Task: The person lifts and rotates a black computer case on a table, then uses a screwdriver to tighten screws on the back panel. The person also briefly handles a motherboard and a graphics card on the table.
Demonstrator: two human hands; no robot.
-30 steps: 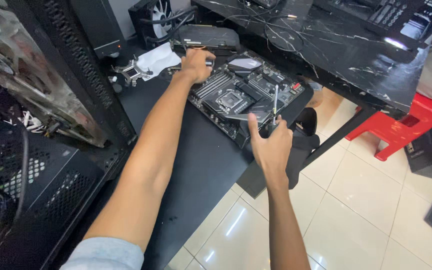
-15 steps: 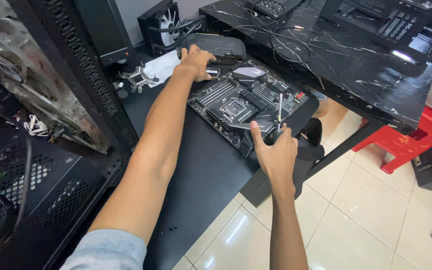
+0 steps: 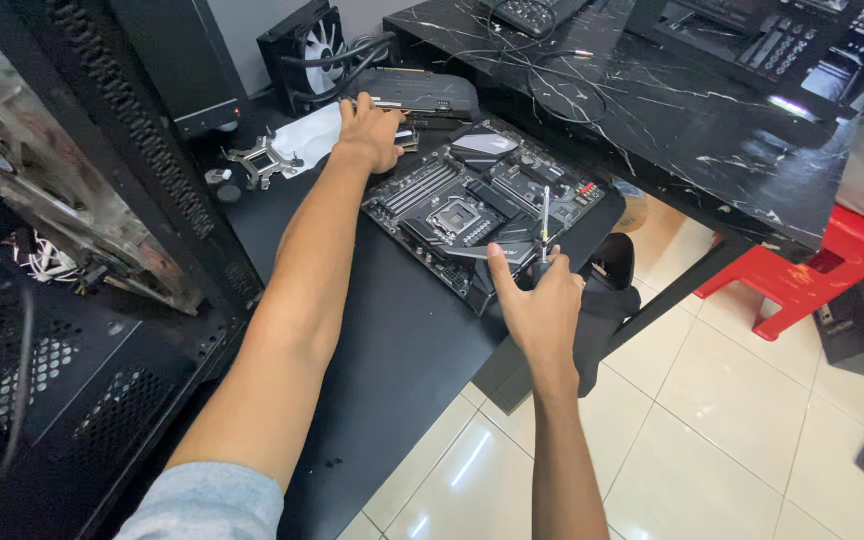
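Case: one black PC case (image 3: 62, 330) stood open at the far left, its perforated panels and loose wires showing.
Bracket: one small metal bracket (image 3: 255, 160) lay on the black table (image 3: 392, 350), beside a white sheet (image 3: 312, 135).
Fan: one black cooler fan (image 3: 314, 42) with white blades stood at the back, its hoses curling right.
Left hand: one, the left hand (image 3: 370, 128) lay palm down at the board's far corner, fingers curled over the edge; whether it pinched anything I could not tell.
Card: one dark graphics card (image 3: 422, 92) lay just behind that hand.
Board: one black motherboard (image 3: 482, 205) lay flat on the table's right part, tilted to the table edge, between the two hands; grey heatsinks, an empty square socket in the middle, a row of memory slots to its left, small red parts at the far right corner.
Right hand: one, the right hand (image 3: 540, 310) was closed around a screwdriver (image 3: 543, 225), thumb up against the board's near edge.
Screwdriver: one, held upright, thin metal shaft pointing up over the board.
Desk: one marbled black desk (image 3: 672, 110) stood behind.
Stool: one red stool (image 3: 812, 270) stood on the pale tiled floor.
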